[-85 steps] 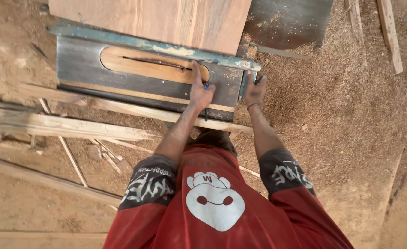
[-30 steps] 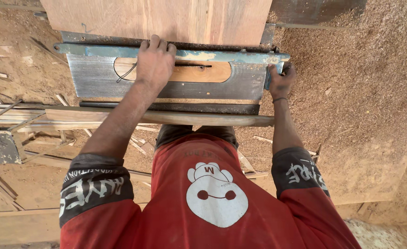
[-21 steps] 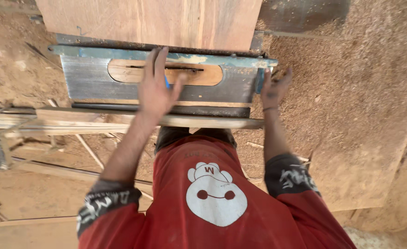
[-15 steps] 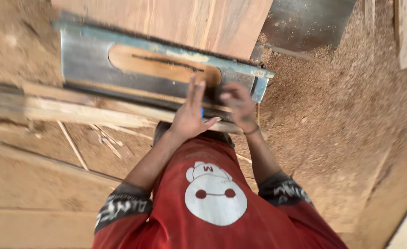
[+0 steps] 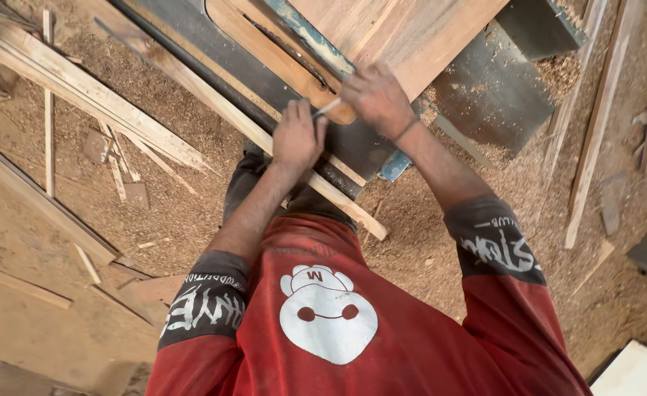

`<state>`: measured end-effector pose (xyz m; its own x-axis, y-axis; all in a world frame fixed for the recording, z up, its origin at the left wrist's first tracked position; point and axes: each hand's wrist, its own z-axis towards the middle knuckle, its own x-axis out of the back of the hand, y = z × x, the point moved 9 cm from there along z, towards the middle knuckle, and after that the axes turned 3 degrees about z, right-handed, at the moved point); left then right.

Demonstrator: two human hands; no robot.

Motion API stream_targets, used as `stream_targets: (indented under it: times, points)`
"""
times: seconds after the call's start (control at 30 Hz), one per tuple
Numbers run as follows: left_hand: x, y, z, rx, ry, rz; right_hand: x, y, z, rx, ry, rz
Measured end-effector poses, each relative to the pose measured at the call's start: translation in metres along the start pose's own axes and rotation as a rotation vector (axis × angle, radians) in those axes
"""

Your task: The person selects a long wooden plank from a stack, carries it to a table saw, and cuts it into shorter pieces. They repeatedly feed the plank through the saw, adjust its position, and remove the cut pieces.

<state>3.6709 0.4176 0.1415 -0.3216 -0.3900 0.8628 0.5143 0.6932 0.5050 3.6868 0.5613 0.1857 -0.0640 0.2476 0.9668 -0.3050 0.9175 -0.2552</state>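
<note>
Centrally, near the frame's top, a thin metal tool [image 5: 329,108] is being pinched between the left hand [image 5: 298,139] and right hand [image 5: 377,99], above the saw table [image 5: 382,147].

1. Shirt [image 5: 411,345]: red, grey sleeve bands with white lettering, white cartoon face.
2. Worktop [image 5: 477,88]: dark grey metal with chipped blue edging.
3. Board [image 5: 404,29]: reddish-brown wood grain.
4. Floor [image 5: 191,205]: tan sawdust, pale offcuts.

No pkgs, labels, signs or screens in view; only wood, sawdust, saw table.
</note>
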Motion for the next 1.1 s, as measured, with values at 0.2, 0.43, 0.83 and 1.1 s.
stream_targets:
  times: [0.2,0.43,0.83,1.1]
  points:
    - [-0.013,-0.027,0.001,0.158,0.186,0.1,-0.014,-0.005,0.034,0.12,0.238,-0.285]
    - [-0.041,-0.051,0.021,0.318,0.07,-0.092,-0.047,0.011,0.037,0.06,0.244,-0.27]
    - [-0.049,-0.026,0.029,0.112,0.099,0.042,0.001,0.037,-0.027,-0.109,0.442,0.37]
    - [-0.044,-0.018,0.023,0.038,0.166,0.025,-0.022,0.055,-0.074,-0.444,0.182,0.355]
